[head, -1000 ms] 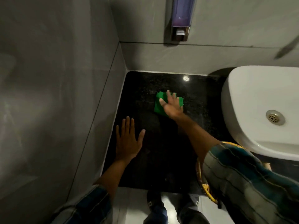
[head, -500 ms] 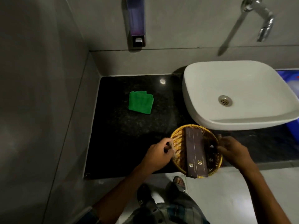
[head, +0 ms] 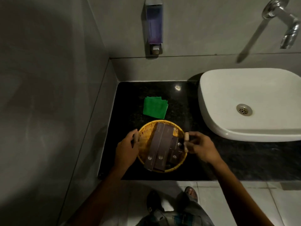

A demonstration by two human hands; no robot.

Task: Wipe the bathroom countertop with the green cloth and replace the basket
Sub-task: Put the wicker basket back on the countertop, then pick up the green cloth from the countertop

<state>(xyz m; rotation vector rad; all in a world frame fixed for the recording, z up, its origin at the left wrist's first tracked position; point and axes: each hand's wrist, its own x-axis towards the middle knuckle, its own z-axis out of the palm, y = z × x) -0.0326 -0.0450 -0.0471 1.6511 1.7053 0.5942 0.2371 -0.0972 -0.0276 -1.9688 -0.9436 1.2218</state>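
Basket: a round yellow woven basket sits over the front part of the black counter, left of the sink; whether it rests on the stone or is held just above it cannot be told.
Basket contents: long dark brown boxes lie across it, their near ends reaching past the front rim.
Left hand: the left hand grips the basket's left rim, fingers curled over the edge.
Right hand: the right hand is closed on the right rim, thumb and fingers pinching beside a small pale piece at the edge.
Cloth: the green cloth lies folded on the counter just behind the basket, apart from both hands.
Sink: a white basin stands on the counter to the right, with a tap above it.
Wall: a soap dispenser is mounted above the cloth.
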